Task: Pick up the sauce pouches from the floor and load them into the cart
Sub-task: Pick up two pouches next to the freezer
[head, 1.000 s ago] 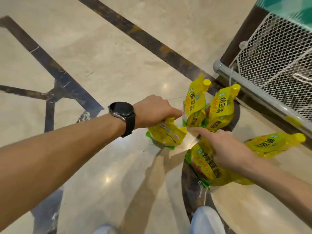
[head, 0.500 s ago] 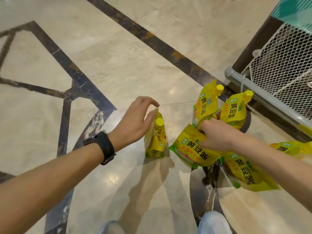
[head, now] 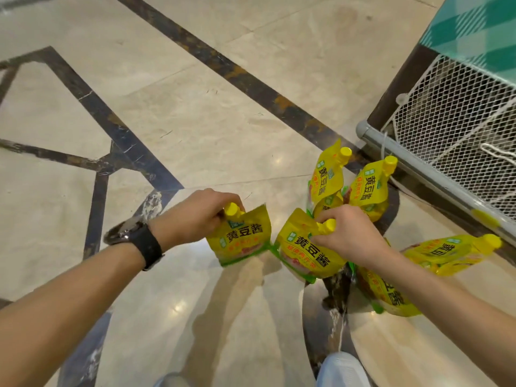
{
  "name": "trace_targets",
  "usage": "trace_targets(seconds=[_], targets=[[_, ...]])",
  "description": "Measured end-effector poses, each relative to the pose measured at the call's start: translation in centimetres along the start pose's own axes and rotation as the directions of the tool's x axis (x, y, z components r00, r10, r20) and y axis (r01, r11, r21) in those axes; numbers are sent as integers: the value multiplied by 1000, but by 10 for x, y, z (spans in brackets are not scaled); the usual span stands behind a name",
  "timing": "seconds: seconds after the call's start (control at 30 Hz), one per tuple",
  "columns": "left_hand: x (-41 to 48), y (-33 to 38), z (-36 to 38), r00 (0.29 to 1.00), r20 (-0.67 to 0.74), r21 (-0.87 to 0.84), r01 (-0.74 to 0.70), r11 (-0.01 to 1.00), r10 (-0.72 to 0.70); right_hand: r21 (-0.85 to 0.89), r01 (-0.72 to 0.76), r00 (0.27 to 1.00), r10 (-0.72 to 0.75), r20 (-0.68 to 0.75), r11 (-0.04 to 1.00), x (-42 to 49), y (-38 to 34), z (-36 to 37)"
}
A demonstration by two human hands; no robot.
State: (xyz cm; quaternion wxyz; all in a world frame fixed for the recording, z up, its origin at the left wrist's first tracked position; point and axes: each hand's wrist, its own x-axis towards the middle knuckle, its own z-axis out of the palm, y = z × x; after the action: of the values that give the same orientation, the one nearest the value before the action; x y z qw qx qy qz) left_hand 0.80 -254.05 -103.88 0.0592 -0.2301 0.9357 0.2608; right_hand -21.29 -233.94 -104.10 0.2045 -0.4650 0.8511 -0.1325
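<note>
Left hand [head: 195, 216] holds left pouch [head: 243, 241] at cap; right hand [head: 349, 236] holds right pouch [head: 304, 252] likewise. Advised: lift both clear, then right to cart [head: 418, 160].

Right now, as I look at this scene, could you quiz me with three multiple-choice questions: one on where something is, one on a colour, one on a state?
1. Where is the mesh cart in the view?
A. Far left
B. Bottom centre
C. Right edge

2. What colour are the pouches' caps?
A. Yellow
B. Red
C. White

3. What is the left hand doing?
A. Hanging empty
B. Gripping a pouch by its top
C. Lying flat on the floor

Answers: 1 C, its white mesh and grey rail fill the right edge. 2 A, every visible cap is yellow. 3 B, its fingers curl round the pouch beside the cap.
</note>
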Motion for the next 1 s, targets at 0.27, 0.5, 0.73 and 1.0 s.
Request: trace_targets(seconds=[0.27,0.5,0.73,1.0], targets=[[-5,3,12,999,-35,-133,-32,991,27,246,25,998,-8,-68,969,-8,14,15],[-9,-6,7,997,-79,-213,-42,976,25,206,195,979,-204,25,959,22,3,9],[-21,-38,43,976,-2,-680,160,715,-220,623,-112,982,182,-48,774,-2,32,34],[-28,-56,107,957,47,-763,219,608,-287,899,-179,954,295,59,399,5,41,47]])
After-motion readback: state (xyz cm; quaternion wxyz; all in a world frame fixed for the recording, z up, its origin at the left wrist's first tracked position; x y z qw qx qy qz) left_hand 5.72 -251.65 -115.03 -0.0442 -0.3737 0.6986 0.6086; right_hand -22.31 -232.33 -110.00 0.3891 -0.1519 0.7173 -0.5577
